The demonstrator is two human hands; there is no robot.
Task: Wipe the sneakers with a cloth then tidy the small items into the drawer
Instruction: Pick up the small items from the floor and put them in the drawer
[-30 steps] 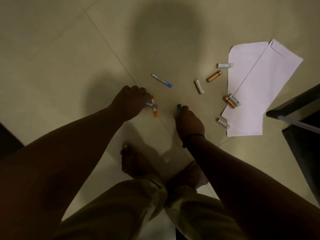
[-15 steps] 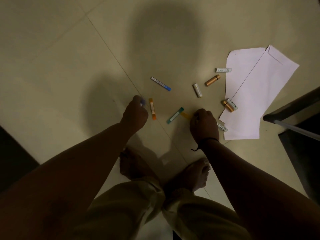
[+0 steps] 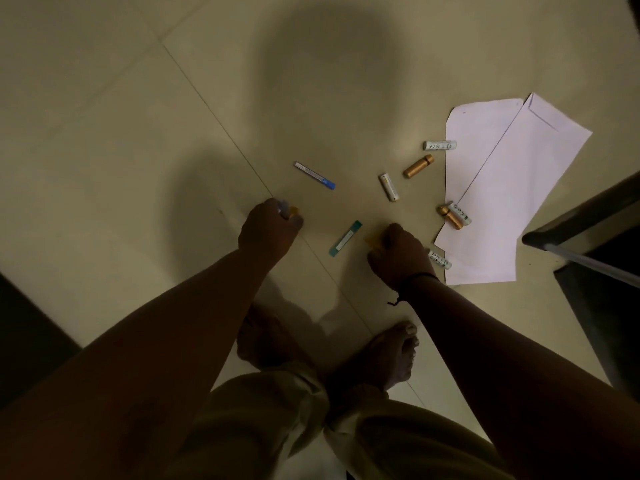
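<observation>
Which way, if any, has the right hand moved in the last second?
Yes. The right hand shifted right, off the teal-ended flat strip and closer to the white paper sheet.

We see beige floor tiles [image 3: 104,168], white paper sheets [image 3: 502,202], two gold tubes [image 3: 418,166], white batteries [image 3: 439,145] with dark print, a teal-ended strip [image 3: 345,238], a blue-tipped white strip [image 3: 314,175], and khaki trousers [image 3: 277,427].

On the floor lie four white batteries [image 3: 439,145] and two gold tubes [image 3: 418,166]. There are two flat sticks [image 3: 314,175] and two white papers [image 3: 512,188].
</observation>
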